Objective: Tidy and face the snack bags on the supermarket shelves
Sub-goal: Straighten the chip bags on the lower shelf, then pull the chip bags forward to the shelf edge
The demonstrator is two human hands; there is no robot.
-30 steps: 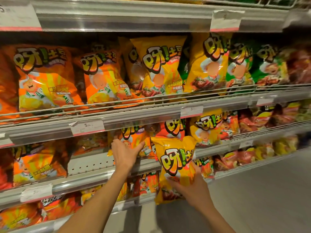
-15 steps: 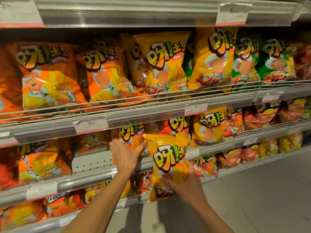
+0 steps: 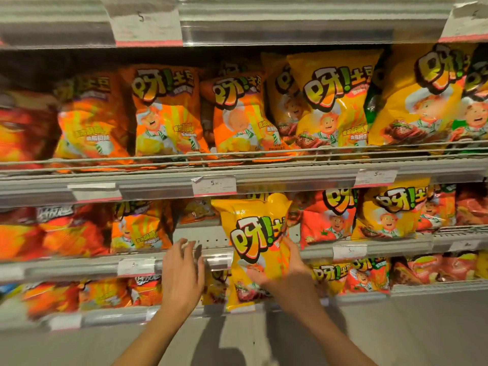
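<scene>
My right hand [image 3: 286, 276] grips a yellow snack bag [image 3: 254, 241] by its lower right side and holds it upright in front of the middle shelf [image 3: 390, 247]. The bag's top reaches the shelf edge above. My left hand [image 3: 182, 273] hovers just left of the bag, fingers spread and empty, in front of the shelf's front rail beside a bare gap [image 3: 200, 233] in the row. Orange bags [image 3: 140, 228] stand left of the gap; red [image 3: 327, 217] and yellow bags [image 3: 390, 210] stand to the right.
The upper shelf [image 3: 303, 178] holds orange bags [image 3: 169, 112], yellow bags [image 3: 335, 99] and a green one at far right behind a wire rail. The lower shelf [image 3: 435, 286] carries more orange, yellow and red bags. Price tags [image 3: 214, 184] hang on the shelf edges. Grey floor lies below.
My right hand has raised the yellow bag up toward the middle shelf. My left hand has come off the orange bag and dropped to the front rail. The view has shifted left.
</scene>
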